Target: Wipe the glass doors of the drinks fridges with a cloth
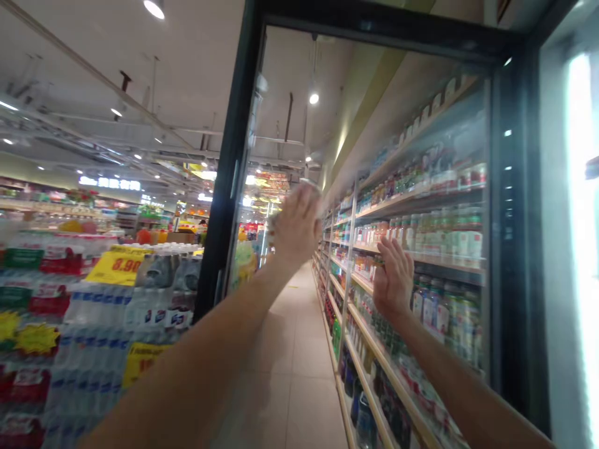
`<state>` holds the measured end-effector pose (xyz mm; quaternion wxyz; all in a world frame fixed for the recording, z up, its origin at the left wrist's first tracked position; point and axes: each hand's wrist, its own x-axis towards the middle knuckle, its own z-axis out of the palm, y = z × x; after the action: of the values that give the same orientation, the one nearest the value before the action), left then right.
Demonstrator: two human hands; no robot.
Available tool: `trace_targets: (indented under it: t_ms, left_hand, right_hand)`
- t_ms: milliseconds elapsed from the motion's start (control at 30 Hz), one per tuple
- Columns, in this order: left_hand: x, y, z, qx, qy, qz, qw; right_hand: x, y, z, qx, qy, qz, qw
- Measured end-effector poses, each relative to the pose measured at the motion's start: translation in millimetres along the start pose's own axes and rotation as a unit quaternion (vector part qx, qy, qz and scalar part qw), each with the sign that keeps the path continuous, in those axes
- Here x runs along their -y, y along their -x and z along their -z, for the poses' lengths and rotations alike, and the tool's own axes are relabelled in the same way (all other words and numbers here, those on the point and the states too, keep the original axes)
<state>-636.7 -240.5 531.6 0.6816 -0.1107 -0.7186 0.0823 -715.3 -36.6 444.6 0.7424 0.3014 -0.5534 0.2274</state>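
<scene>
A: Item one: glass door (350, 149), black frame (228, 156). Location?

B: Directly ahead of the person, seemingly swung open; aisle floor (299, 337) and shelves (374, 342) of bottles (435, 234) visible through it.

A: Item two: left hand (296, 227). Condition?

B: Raised at the glass door, back toward the camera. Blurred; grip and anything under the palm, cannot tell.

A: Item three: right hand (394, 274)?

B: Raised, lower and to the right; fingers extended, nothing seen in the grasp. Contact with the glass door: cannot tell.

A: Hazards?

B: Three, by judgement. Door drifting, if the two palms push unevenly. Palm slipping, should the surface be damp or smeared. Frame edge knocking the stacked drink packs (98, 324), were it swung wide; clearance unclear.
</scene>
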Motion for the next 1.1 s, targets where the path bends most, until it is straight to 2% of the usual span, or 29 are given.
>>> trace_targets:
  t_ms: [33, 100, 133, 167, 200, 233, 300, 367, 433, 467, 533, 567, 600, 667, 700, 733, 767, 800, 867, 900, 967, 1000, 1033, 1067, 1100]
  left_hand:
    - [-21.3, 12.8, -5.4, 0.032, 0.002, -0.07, 0.997]
    - [-53.8, 33.5, -14.8, 0.078, 0.017, -0.238, 0.968]
    - [-60.6, 38.7, -17.3, 0.089, 0.022, -0.288, 0.953]
    - [-59.7, 39.4, -17.6, 0.096, 0.024, -0.312, 0.945]
    - [-51.1, 35.7, -15.6, 0.097, 0.02, -0.303, 0.948]
    - [-36.0, 28.3, -11.7, 0.091, 0.012, -0.266, 0.96]
    - [4.7, 8.8, -0.2, 0.06, -0.011, -0.135, 0.989]
    - [40.9, -4.1, 10.9, -0.003, -0.029, 0.015, 0.999]
    - [54.8, 2.4, 17.2, -0.035, -0.039, 0.077, 0.996]
    - [51.6, 14.4, 18.1, -0.03, -0.042, 0.067, 0.996]
    - [30.2, 52.1, 16.6, 0.018, -0.039, -0.03, 0.999]
    - [16.2, 74.1, 14.8, 0.052, -0.03, -0.117, 0.991]
    - [3.0, 95.2, 12.9, 0.081, -0.015, -0.223, 0.971]
    - [-13.7, 125.5, 10.3, 0.13, 0.019, -0.406, 0.904]
    - [-15.2, 131.4, 10.2, 0.141, 0.029, -0.456, 0.878]
    - [-12.0, 130.2, 10.7, 0.145, 0.032, -0.472, 0.869]
    - [-4.9, 122.7, 11.8, 0.14, 0.026, -0.455, 0.879]
    - [4.9, 110.1, 13.3, 0.127, 0.013, -0.406, 0.905]
    - [25.1, 78.4, 15.7, 0.081, -0.027, -0.242, 0.967]
    - [32.1, 63.9, 16.3, 0.057, -0.045, -0.15, 0.986]
    - [33.6, 47.3, 15.5, 0.021, -0.067, -0.008, 0.997]
    - [27.4, 47.2, 14.1, 0.019, -0.068, 0.017, 0.997]
    - [17.1, 52.7, 12.1, 0.029, -0.061, 0.006, 0.998]
    - [4.2, 62.6, 9.6, 0.051, -0.047, -0.041, 0.997]
    - [-9.6, 75.5, 6.8, 0.077, -0.026, -0.118, 0.99]
  right_hand:
    - [-1.0, 0.5, -0.4, -0.004, -0.005, 0.003, 1.0]
    - [-2.9, 1.6, -1.1, -0.009, -0.011, 0.007, 1.0]
    - [-3.6, 2.0, -1.3, -0.009, -0.014, 0.007, 1.0]
    - [-4.1, 2.3, -1.5, -0.008, -0.016, 0.005, 1.0]
    - [-4.1, 2.5, -1.5, -0.008, -0.018, 0.004, 1.0]
    - [-3.8, 2.5, -1.4, -0.007, -0.018, 0.002, 1.0]
    - [-2.3, 2.2, -1.2, -0.004, -0.015, 0.0, 1.0]
    - [-0.3, 1.5, -1.0, -0.002, -0.009, 0.0, 1.0]
    - [1.5, 0.8, -0.7, -0.001, -0.009, -0.003, 1.0]
    - [2.1, 0.5, -0.5, -0.001, -0.009, -0.003, 1.0]
    - [2.7, 0.1, 0.0, 0.0, -0.008, -0.002, 1.0]
    - [2.7, 0.0, 0.2, 0.003, -0.008, -0.003, 1.0]
    - [2.5, 0.0, 0.4, 0.005, -0.007, -0.003, 1.0]
    - [1.9, 0.1, 0.5, 0.003, -0.009, 0.001, 1.0]
    - [1.5, 0.2, 0.3, 0.001, -0.01, 0.002, 1.0]
    - [1.1, 0.3, 0.1, 0.0, -0.01, 0.003, 1.0]
    - [0.8, 0.4, -0.3, -0.002, -0.01, 0.004, 1.0]
    - [0.7, 0.5, -0.7, -0.002, -0.009, 0.004, 1.0]
    - [0.7, 0.4, -1.4, 0.0, -0.002, 0.001, 1.0]
    - [0.8, 0.3, -1.7, 0.002, 0.003, -0.001, 1.0]
    - [1.2, 0.0, -1.9, 0.005, 0.013, 0.001, 1.0]
    - [1.4, -0.1, -1.9, 0.008, 0.017, 0.003, 1.0]
    - [1.6, -0.2, -1.7, 0.009, 0.02, 0.007, 1.0]
    - [1.7, -0.3, -1.5, 0.011, 0.021, 0.011, 1.0]
    - [1.6, -0.3, -1.3, 0.012, 0.022, 0.014, 1.0]
